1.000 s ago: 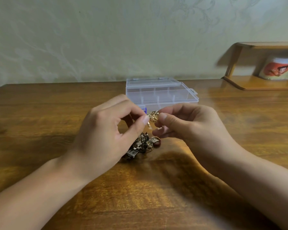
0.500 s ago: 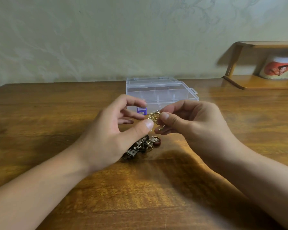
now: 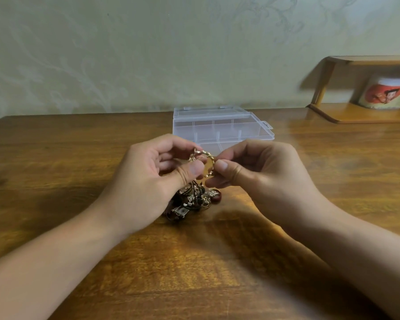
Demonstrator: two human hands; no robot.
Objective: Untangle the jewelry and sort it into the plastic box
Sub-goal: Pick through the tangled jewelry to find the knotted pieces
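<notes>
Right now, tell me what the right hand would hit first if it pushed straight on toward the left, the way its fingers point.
The twisted gold ring pinched in its fingers is already there; just past it comes the left hand, whose thumb nearly meets the right hand. Depth is hard to judge.

Home: wallpaper [image 3: 125, 54], wooden table [image 3: 56, 158]
</notes>
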